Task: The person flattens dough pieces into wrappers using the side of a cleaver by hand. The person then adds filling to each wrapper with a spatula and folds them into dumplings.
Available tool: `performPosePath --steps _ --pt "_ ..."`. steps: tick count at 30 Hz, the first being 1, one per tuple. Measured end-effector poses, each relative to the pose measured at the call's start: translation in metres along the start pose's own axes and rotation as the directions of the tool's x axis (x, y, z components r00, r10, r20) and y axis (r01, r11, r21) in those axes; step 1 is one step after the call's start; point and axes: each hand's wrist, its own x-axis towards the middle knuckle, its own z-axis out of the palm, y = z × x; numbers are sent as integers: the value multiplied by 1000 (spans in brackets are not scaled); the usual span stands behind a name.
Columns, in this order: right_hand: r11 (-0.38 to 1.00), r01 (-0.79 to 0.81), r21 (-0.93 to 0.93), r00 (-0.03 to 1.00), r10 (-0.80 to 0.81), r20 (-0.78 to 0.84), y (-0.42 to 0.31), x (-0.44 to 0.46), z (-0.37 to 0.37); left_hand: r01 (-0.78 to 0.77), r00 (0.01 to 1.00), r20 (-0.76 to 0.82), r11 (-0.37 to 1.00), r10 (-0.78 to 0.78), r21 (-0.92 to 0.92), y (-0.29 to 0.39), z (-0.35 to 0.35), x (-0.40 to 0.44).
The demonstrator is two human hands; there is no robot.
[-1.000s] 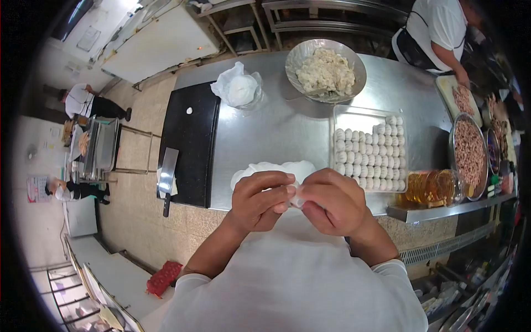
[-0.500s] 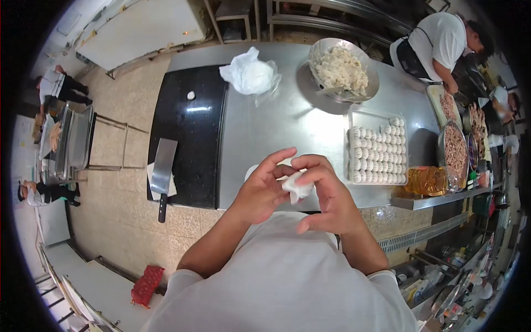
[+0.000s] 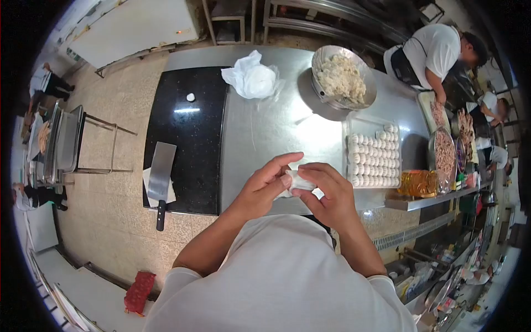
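Between my two hands, near the front edge of the steel table (image 3: 251,138), is a thin white dough wrapper (image 3: 298,181). My left hand (image 3: 264,189) grips its left side with the thumb, and the index finger is stretched forward. On the other side my right hand (image 3: 332,193) pinches it between bent fingers and thumb. Whether the wrapper has filling inside is hidden. A clear tray (image 3: 352,123) just right of my hands holds rows of pleated dumplings (image 3: 373,160). Behind it stands a metal bowl (image 3: 370,97) of pale filling (image 3: 342,80) with a utensil in it.
A cleaver (image 3: 161,171) lies on a cloth on the black board (image 3: 191,144), with a small dough ball (image 3: 190,97) farther back. A white plastic bag (image 3: 254,77) lies behind. An oil container (image 3: 417,182) stands right. A co-worker (image 3: 434,52) leans over chopped meat (image 3: 444,152).
My fingers have closed in around the dough wrapper, and my left thumb now presses on it. My right thumb has come up to it. The view has shifted slightly.
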Motion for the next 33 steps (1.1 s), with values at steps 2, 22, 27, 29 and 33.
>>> performPosePath --steps 2,22,27,29,33 --pt "998 -53 -35 998 52 -17 4 -4 0 0 1000 11 999 -1 51 -1 2 3" --pt "793 -548 265 822 569 -3 284 -114 -136 292 955 -284 384 -80 876 -113 57 58" --pt "718 -694 -49 714 679 -167 345 -82 -194 442 881 -426 42 -205 896 -139 35 33" --pt "708 -705 -42 707 696 -126 349 -67 -197 483 866 -445 152 -227 862 -139 46 29" --pt "882 -412 -230 908 419 -22 378 -36 -193 478 872 -458 98 -169 873 -147 52 32"
